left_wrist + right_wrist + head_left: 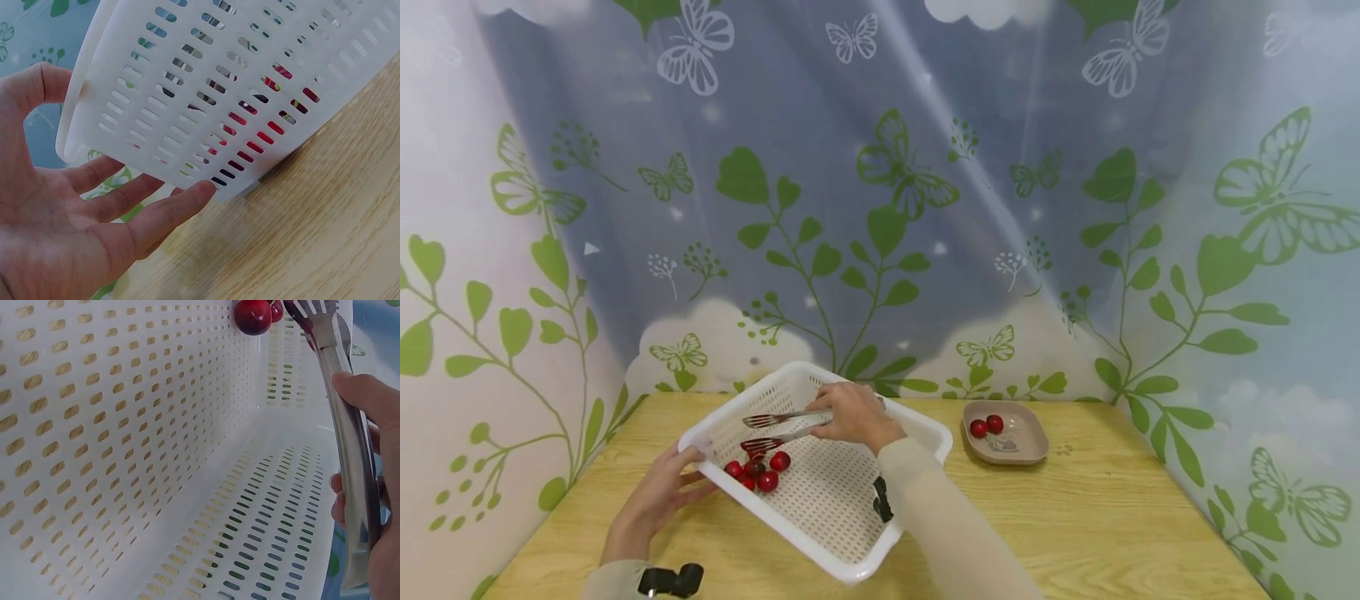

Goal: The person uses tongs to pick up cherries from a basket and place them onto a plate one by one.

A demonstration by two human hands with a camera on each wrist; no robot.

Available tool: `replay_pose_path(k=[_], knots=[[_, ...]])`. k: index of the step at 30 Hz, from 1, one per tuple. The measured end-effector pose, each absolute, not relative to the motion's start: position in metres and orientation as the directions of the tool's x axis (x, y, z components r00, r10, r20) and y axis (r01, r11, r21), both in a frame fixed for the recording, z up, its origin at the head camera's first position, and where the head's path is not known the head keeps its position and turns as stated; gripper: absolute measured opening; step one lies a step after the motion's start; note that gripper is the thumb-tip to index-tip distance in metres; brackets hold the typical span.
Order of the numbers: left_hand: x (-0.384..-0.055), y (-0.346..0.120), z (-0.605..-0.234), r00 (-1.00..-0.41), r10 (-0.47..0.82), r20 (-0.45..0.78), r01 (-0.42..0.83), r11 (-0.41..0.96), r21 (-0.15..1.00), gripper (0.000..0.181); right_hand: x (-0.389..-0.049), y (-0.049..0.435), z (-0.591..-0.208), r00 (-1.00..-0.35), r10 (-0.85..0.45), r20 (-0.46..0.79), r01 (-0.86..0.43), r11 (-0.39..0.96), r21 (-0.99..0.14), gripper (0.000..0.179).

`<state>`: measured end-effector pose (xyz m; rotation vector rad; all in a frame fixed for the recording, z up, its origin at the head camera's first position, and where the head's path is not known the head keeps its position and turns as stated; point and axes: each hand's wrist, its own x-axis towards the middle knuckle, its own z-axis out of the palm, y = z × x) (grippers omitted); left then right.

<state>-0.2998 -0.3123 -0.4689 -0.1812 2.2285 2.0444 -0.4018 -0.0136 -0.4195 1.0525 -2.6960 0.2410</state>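
Observation:
A white perforated plastic basket stands on the table, with several red cherries gathered in its left corner. My left hand holds that corner. In the left wrist view one digit hooks over the rim and the other fingers spread under the basket. Over the basket, my right hand grips metal tongs with slotted heads, which point left above the cherries. The tongs' arms are apart. In the right wrist view, the tongs reach up beside a dark red cherry; whether they touch one is unclear.
To the basket's right sits a small beige dish with two cherries in it. The wooden table meets a curtain printed with leaves and butterflies at the back and sides.

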Motion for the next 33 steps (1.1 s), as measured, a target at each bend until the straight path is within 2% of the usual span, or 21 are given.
replay_pose_path(k=[15,33], knots=[[-0.2991,-0.3109,-0.4692,-0.985,-0.017,-0.171,-0.172,0.064,0.983,0.062,-0.4025,-0.0124,-0.4259,-0.692,-0.686,0.225,-0.7,0.714,0.024,0.034],[-0.2995,-0.3111,-0.4689,-0.986,-0.017,-0.169,-0.169,0.066,0.983,0.061,-0.4009,-0.0107,-0.4245,-0.708,-0.676,0.205,-0.695,0.719,-0.031,0.03]])
